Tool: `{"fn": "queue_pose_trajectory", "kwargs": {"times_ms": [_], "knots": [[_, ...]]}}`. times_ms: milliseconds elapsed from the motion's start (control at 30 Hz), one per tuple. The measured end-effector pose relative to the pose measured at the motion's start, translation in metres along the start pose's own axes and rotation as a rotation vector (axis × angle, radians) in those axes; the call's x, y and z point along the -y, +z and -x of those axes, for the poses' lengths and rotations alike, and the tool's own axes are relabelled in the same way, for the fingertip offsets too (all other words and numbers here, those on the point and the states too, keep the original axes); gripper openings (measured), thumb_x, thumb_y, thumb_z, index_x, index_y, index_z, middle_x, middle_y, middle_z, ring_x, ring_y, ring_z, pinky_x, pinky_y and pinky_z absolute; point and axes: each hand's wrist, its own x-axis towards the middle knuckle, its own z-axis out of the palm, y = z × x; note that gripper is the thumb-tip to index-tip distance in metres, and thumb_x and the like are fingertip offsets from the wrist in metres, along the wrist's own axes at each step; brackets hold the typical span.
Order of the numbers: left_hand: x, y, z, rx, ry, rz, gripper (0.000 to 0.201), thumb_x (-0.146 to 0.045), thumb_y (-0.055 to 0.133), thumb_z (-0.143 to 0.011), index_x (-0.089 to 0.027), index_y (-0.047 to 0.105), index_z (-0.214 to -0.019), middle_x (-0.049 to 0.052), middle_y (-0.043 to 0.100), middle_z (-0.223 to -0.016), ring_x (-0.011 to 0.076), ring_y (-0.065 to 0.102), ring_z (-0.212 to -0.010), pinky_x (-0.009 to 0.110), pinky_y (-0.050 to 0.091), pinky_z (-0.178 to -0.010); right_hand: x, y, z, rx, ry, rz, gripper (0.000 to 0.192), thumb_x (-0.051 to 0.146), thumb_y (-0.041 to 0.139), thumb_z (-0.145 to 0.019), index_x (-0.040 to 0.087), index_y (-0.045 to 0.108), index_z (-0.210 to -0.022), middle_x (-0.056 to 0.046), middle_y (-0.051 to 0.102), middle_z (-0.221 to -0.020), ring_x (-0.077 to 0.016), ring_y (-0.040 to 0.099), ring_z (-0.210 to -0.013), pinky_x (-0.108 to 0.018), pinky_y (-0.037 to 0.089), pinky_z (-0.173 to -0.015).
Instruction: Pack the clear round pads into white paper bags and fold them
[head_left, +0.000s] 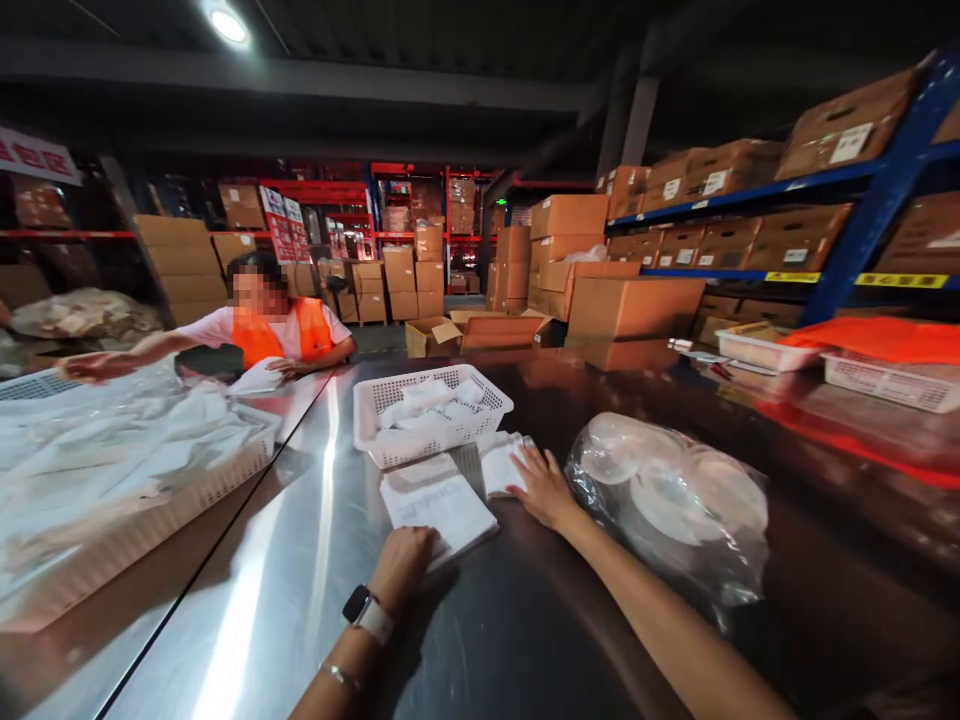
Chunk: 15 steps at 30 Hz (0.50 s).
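My left hand point(409, 558), with a watch on its wrist, is closed at the near edge of a stack of flat white plastic packets point(439, 503). Its fingertips are hidden, so what they hold, if anything, does not show. Fingers spread, my right hand point(541, 488) lies on a smaller white stack point(498, 462) just to the right. Faint print shows on the larger stack. Behind both stacks is a white perforated basket point(401, 455) containing white packets point(431, 402). A clear plastic bag point(675, 490) with round, whitish contents rests right of my right hand.
A long white basket point(187, 495) heaped with white packets stands left on the metal table point(300, 610). Across the table a person in an orange vest point(315, 330) reaches leftward. White trays point(892, 380) and orange cloth lie right. Cartons point(634, 310) and shelving rise behind.
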Motion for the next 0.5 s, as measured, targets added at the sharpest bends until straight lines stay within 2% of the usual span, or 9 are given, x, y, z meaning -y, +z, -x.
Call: {"fn": "queue_pose_trajectory", "kwargs": {"times_ms": [67,133,167,200,233,300,400,500], "knots": [[0.0,-0.001,0.001,0.008,0.011,0.006,0.024,-0.012,0.042,-0.091,-0.017,0.066,-0.089,0.009,0.072,-0.087,0.0229,0.068,-0.086,0.029,0.044,-0.074,-0.033,-0.014,0.032,-0.034,0.234,0.07,0.045,0.031,0.041,-0.095,0.01,0.054,-0.132,-0.024,0.049,-0.136,-0.0358,0.044,-0.129,-0.054,0.036,-0.103],[0.001,-0.003,0.001,0.003,0.022,0.009,0.026,-0.013,0.04,-0.093,-0.018,0.064,-0.1,0.008,0.072,-0.089,0.0222,0.067,-0.087,0.028,0.043,-0.074,-0.068,-0.023,0.066,-0.025,0.454,0.135,0.037,0.024,0.048,-0.089,0.001,0.062,-0.115,-0.033,0.062,-0.106,-0.0429,0.06,-0.102,-0.056,0.046,-0.081],[0.001,-0.003,0.001,-0.007,0.023,0.009,0.027,-0.013,0.038,-0.094,-0.018,0.062,-0.106,0.008,0.071,-0.089,0.0219,0.067,-0.087,0.028,0.043,-0.074,-0.082,-0.026,0.081,-0.007,0.514,0.151,0.031,0.02,0.05,-0.086,0.002,0.066,-0.105,-0.03,0.065,-0.09,-0.0425,0.064,-0.088,-0.053,0.048,-0.071],[0.002,-0.004,0.001,-0.017,0.023,0.008,0.029,-0.013,0.036,-0.095,-0.018,0.059,-0.112,0.009,0.071,-0.09,0.0216,0.067,-0.086,0.028,0.043,-0.074,-0.094,-0.026,0.095,0.003,0.541,0.162,0.023,0.016,0.051,-0.083,0.005,0.067,-0.095,-0.027,0.065,-0.082,-0.0407,0.065,-0.081,-0.05,0.048,-0.067],[0.002,-0.004,0.001,-0.029,0.021,0.007,0.031,-0.012,0.034,-0.095,-0.017,0.056,-0.116,0.009,0.07,-0.09,0.0213,0.066,-0.086,0.028,0.043,-0.074,-0.101,-0.026,0.106,0.008,0.536,0.167,0.02,0.012,0.049,-0.082,0.008,0.068,-0.089,-0.024,0.065,-0.078,-0.0384,0.065,-0.079,-0.047,0.048,-0.066],[0.004,-0.005,0.001,-0.047,0.025,0.006,0.03,-0.011,0.033,-0.095,-0.015,0.055,-0.114,0.01,0.069,-0.091,0.0209,0.065,-0.088,0.028,0.043,-0.077,-0.105,-0.023,0.122,-0.001,0.484,0.17,0.027,0.006,0.043,-0.081,0.013,0.068,-0.087,-0.019,0.067,-0.082,-0.0338,0.065,-0.082,-0.044,0.049,-0.068],[0.005,-0.005,0.001,-0.054,0.062,0.013,0.027,-0.01,0.036,-0.094,-0.017,0.059,-0.104,0.009,0.069,-0.097,0.02,0.063,-0.094,0.028,0.042,-0.083,-0.1,-0.018,0.138,-0.054,0.408,0.193,0.04,0.004,0.034,-0.084,0.016,0.067,-0.102,-0.019,0.066,-0.101,-0.0313,0.063,-0.094,-0.043,0.049,-0.076],[0.006,-0.003,0.0,-0.044,0.094,0.019,0.025,-0.01,0.039,-0.094,-0.018,0.062,-0.097,0.008,0.068,-0.103,0.019,0.062,-0.099,0.027,0.042,-0.086,-0.103,-0.011,0.154,-0.128,0.397,0.274,0.043,0.01,0.031,-0.087,0.017,0.067,-0.108,-0.02,0.062,-0.104,-0.0321,0.06,-0.092,-0.044,0.049,-0.075]]}}
